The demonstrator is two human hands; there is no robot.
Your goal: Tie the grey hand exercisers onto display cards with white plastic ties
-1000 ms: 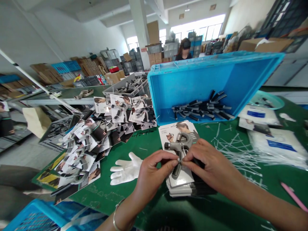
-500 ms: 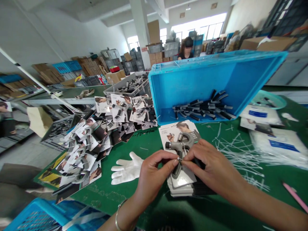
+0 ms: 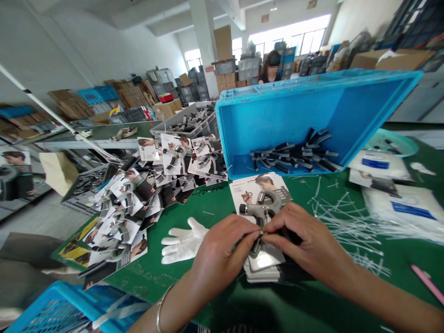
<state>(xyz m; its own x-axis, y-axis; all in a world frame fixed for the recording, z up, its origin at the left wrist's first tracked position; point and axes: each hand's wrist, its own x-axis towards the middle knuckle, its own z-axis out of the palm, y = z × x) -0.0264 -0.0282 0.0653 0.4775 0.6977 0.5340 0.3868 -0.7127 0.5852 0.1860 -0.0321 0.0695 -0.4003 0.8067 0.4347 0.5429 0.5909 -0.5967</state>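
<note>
A grey and black hand grip exerciser [image 3: 270,203] with a coil spring lies on a printed backing card [image 3: 239,188], on top of a stack of such cards. Over its handle, my left hand [image 3: 225,245] and my right hand [image 3: 301,231] meet fingertip to fingertip. Each pinches thumb against forefinger on a thin white cable tie [image 3: 261,232], of which only a small bit shows. The fingers cover part of the exerciser's lower end.
A tilted blue crate [image 3: 263,106] holds several exercisers behind the stack. Loose cable ties [image 3: 350,226] and plastic bags [image 3: 398,212] lie to the right, with a pink pen [image 3: 426,284]. Leftward are a white glove [image 3: 183,241] and a pile of carded exercisers [image 3: 121,212].
My fingertips have drawn closer together, and less of the cable tie shows between them. My left hand is turned slightly further over. The exerciser stays on its card.
</note>
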